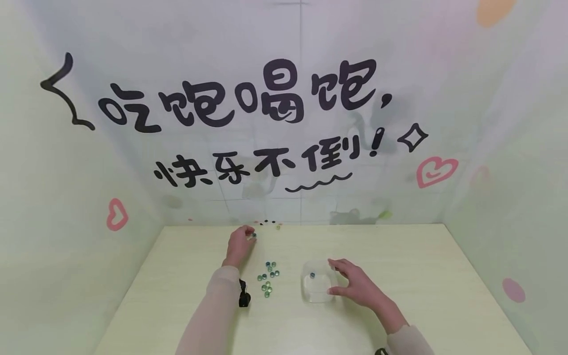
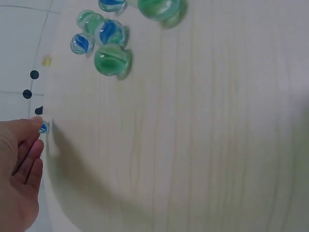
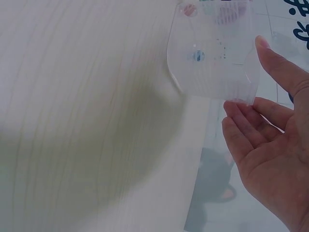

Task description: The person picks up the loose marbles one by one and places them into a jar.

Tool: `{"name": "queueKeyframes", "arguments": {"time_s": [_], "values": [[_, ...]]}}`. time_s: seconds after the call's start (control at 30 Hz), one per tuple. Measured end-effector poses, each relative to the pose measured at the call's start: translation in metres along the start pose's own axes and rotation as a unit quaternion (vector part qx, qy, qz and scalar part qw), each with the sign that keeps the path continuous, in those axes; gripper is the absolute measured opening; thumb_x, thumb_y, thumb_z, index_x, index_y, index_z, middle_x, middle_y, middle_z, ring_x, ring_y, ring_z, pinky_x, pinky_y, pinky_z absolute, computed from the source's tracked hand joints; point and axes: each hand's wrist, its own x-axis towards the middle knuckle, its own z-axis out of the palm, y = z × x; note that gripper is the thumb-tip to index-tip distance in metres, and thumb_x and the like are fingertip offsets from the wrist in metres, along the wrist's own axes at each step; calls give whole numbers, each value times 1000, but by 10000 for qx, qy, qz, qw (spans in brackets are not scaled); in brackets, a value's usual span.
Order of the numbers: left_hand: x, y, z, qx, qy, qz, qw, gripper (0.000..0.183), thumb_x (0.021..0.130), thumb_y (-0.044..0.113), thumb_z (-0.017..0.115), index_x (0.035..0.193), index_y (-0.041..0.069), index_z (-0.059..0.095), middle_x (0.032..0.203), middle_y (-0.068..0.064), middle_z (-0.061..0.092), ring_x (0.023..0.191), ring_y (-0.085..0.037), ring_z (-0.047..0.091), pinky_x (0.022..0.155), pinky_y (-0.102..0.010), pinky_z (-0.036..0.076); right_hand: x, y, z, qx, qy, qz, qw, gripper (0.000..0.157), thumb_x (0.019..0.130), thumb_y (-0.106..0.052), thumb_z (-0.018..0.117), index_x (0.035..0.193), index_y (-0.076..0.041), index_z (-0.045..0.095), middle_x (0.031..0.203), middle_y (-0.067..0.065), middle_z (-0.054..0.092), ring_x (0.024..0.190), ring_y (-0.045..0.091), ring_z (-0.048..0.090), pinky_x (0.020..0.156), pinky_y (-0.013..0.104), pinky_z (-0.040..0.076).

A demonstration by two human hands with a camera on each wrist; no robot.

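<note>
My left hand (image 1: 238, 245) is near the table's back edge, pinching a clear marble with blue swirls (image 2: 45, 127) between thumb and forefinger. My right hand (image 1: 358, 285) holds the right side of a clear plastic container (image 1: 317, 298), thumb at the near corner and fingers at the far one. Through the container's wall a blue-swirled marble (image 3: 198, 55) shows inside. A reddish round shape is also visible through the plastic in the right wrist view; I cannot tell what it is. Between the hands lie several loose marbles, some green (image 2: 111, 59), some blue (image 2: 81, 44).
The pale wood-grain table (image 1: 399, 256) meets a printed white backdrop (image 1: 284, 207) at the back, with side walls left and right. A small yellow-green spot (image 1: 277, 228) sits near the back edge; whether it is a marble or print, I cannot tell.
</note>
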Motion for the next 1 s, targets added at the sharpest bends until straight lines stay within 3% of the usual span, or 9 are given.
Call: {"name": "queueKeyframes", "arguments": {"time_s": [0.27,0.43,0.63,0.8,1.0], "values": [[2,-3,5,19,147,-104,9998,24,92,5,66,116,2,64,119,-18,68,112,-32,62,100,-46,52,0,-1,-1,78,-31,128,9999,73,87,-22,77,145,7,43,134,22,55,129,43,52,109,53,43],[2,2,7,156,298,-93,9994,19,93,4,64,111,2,66,113,-18,69,106,-32,64,94,-46,54,-1,-1,-2,137,-36,186,9997,72,87,-20,77,145,6,43,135,23,54,130,43,51,110,53,42],[-1,7,9,221,481,-306,9981,18,92,5,66,110,3,65,110,-17,69,102,-31,64,88,-44,54,-1,-2,-1,115,-29,213,9997,72,87,-19,77,145,7,43,135,24,54,130,43,51,110,53,43],[-1,6,10,337,437,-244,9982,18,92,7,67,109,2,65,110,-17,69,101,-31,64,88,-44,54,-1,-3,0,97,-1,245,9997,72,86,-18,78,144,8,43,133,24,54,130,44,51,109,54,43],[0,9,15,362,649,-254,9969,13,91,6,68,103,3,67,103,-15,70,94,-29,65,83,-42,54,-3,-1,-2,58,22,188,9998,72,87,-20,77,144,7,43,132,24,55,129,44,52,109,54,43]]}}
